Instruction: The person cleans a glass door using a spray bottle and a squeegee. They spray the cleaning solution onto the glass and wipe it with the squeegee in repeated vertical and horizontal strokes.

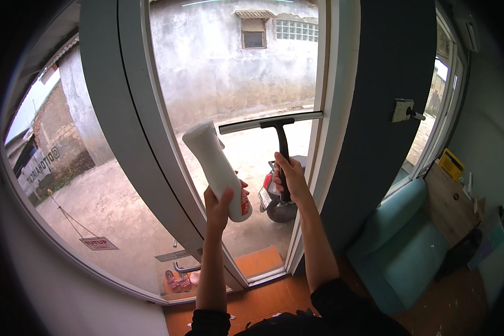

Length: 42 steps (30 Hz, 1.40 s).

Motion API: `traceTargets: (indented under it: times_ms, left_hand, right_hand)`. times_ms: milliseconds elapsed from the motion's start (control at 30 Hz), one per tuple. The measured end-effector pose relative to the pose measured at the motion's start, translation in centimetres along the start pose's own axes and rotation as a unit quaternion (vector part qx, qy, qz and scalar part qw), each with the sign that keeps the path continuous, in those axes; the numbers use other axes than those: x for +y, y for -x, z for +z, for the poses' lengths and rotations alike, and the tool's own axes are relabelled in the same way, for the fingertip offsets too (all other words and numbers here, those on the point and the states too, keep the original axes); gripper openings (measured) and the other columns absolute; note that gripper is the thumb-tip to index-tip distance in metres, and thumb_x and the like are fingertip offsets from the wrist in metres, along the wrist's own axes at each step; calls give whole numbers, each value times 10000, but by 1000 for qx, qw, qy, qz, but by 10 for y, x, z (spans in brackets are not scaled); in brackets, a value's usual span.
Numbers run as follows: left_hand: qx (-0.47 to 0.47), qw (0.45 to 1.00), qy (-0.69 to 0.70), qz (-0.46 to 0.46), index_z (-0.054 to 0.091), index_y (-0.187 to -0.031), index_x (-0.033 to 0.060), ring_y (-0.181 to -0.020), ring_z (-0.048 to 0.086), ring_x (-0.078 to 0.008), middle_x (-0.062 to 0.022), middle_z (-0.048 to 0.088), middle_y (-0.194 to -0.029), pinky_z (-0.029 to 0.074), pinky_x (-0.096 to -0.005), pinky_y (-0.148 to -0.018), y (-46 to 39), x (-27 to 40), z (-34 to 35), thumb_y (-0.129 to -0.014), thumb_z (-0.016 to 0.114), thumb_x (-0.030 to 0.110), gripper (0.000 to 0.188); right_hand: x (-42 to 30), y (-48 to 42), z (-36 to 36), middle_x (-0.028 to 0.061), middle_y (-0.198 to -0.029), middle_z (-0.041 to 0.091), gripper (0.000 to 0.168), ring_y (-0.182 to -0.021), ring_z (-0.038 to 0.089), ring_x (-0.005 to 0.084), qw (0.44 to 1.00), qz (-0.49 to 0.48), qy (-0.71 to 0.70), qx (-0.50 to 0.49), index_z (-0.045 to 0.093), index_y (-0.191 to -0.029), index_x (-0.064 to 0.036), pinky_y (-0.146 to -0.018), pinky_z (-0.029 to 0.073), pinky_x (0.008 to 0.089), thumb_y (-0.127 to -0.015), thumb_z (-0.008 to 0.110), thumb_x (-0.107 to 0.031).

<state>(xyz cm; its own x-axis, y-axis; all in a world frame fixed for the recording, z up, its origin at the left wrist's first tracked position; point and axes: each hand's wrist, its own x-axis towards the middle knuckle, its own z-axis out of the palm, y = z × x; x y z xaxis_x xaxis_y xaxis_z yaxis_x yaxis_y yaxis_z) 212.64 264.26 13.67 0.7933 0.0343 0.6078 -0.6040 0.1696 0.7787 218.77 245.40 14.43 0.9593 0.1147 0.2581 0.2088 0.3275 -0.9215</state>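
Note:
A white spray bottle [213, 161] with a red label, tilted to the left, is gripped in my left hand [219, 206]. My right hand [292, 176] is wrapped around the black handle of a window squeegee [283, 140]. The squeegee's wide blade spans much of the narrow glass pane [239, 96], its right end at the white window frame [322, 96]. Whether the rubber presses on the glass is hard to tell. Both forearms reach up from black sleeves.
Left of the pane stands a glass door [122, 210] with a metal handle [187, 267] and a hanging sign [98, 243]. Through the glass show a motorbike [279, 208] and patterned sandals [178, 280]. A teal sofa [411, 248] sits at right, beyond a dark pillar [386, 54].

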Motion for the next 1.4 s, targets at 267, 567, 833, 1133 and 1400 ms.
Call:
traceTargets:
  times_ms: [267,567,833,1133,1400]
  left_hand:
    - [-59,992,111,-14,447,-1175,-83,-782,639,-237,-175,620,-898,525,-343,-684,24,-14,-3,-845,593,401,604]
    - [-44,997,55,30,443,-1174,-79,-748,642,-232,-174,615,-866,531,-325,-647,9,27,-7,-836,563,497,678]
    - [-40,994,70,74,452,-1153,-85,-782,636,-253,-170,614,-856,526,-353,-686,-13,65,-23,-810,625,413,629]
    - [-8,994,34,108,458,-1161,-81,-753,633,-240,-171,614,-850,521,-343,-659,-21,77,-44,-814,591,429,631]
    - [4,994,0,112,466,-1164,-73,-712,639,-232,-173,614,-851,525,-331,-619,-21,80,-49,-810,558,533,708]
  right_hand:
    - [32,36,-18,-19,-458,397,389,-312,369,55,997,68,33,17,414,-706,-105,-291,306,207,-877,584,-411]
    - [-26,28,26,33,-550,484,362,-402,463,94,997,-56,-38,-49,471,-862,-43,-375,372,214,-915,496,-401]
    - [-106,-33,107,29,-560,495,315,-393,475,116,980,-167,-34,-105,505,-890,-46,-379,408,250,-933,487,-358]
    - [-131,-51,124,44,-526,507,330,-392,515,138,979,-161,-59,-110,531,-817,-48,-400,467,270,-891,558,-368]
    - [-128,-56,123,36,-491,480,334,-340,450,119,978,-161,-59,-118,491,-739,-85,-323,380,252,-879,581,-375]
